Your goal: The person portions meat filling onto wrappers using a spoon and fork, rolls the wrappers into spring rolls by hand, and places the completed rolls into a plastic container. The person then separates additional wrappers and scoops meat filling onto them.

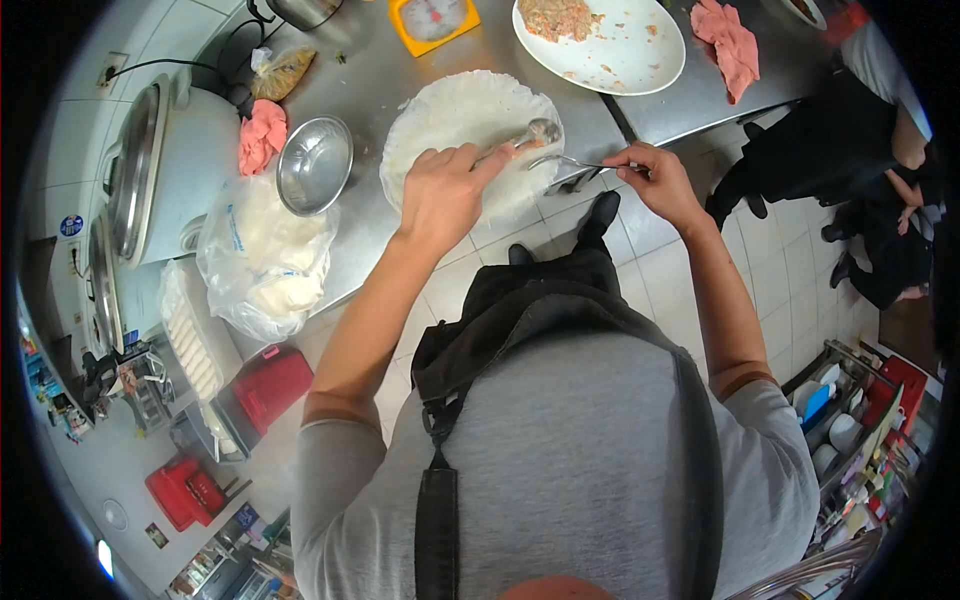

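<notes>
My left hand [440,200] is closed around the handle of a metal spoon [543,131], whose bowl lies over a large round white sheet of dough or wrapper [450,110] on the steel table. A little orange-pink filling shows by the spoon. My right hand [655,180] pinches the handle of a fork [580,161]; its tip reaches the right edge of the round sheet, just below the spoon. Behind them stands a white oval plate [640,50] with minced filling [558,18] heaped at its far left side.
A yellow scale [435,22] stands at the back. Pink cloths [262,137] lie left and far right. Left of the sheet are a metal bowl [315,165] and a plastic bag [270,250] of white sheets. Large lidded pots [180,165] stand further left; other people [820,140] are at right.
</notes>
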The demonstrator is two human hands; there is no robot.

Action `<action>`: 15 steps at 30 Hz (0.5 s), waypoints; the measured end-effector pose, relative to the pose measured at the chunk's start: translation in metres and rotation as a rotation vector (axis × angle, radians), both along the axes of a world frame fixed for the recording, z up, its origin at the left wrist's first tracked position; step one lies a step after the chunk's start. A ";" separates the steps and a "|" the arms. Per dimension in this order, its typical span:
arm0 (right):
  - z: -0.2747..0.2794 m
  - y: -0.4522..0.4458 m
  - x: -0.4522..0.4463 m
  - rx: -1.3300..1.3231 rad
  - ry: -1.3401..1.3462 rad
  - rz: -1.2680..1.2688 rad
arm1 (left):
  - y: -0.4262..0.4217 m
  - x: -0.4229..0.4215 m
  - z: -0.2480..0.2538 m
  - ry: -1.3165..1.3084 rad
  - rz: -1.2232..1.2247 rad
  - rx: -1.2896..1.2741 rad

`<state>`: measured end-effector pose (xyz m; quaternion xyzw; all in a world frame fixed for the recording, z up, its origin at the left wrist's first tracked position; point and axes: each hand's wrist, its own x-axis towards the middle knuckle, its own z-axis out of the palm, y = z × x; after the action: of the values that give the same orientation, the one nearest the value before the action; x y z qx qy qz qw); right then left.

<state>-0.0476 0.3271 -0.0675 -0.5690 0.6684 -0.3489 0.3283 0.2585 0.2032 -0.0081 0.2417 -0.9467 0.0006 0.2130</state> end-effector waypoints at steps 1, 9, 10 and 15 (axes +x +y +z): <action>-0.001 0.001 0.000 -0.020 -0.009 -0.025 | -0.005 0.000 -0.003 0.001 0.000 -0.003; -0.007 0.005 -0.007 -0.083 -0.168 -0.033 | -0.012 0.010 0.002 0.095 0.208 0.462; -0.005 0.000 0.000 -0.023 -0.128 -0.023 | -0.009 0.009 -0.007 0.093 0.207 0.463; -0.017 -0.008 0.000 -0.074 -0.087 -0.090 | 0.019 0.017 -0.034 0.000 0.309 0.482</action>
<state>-0.0474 0.3193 -0.0848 -0.5344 0.6650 -0.4122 0.3197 0.2759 0.2219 -0.0418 0.4265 -0.8715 -0.1921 0.1469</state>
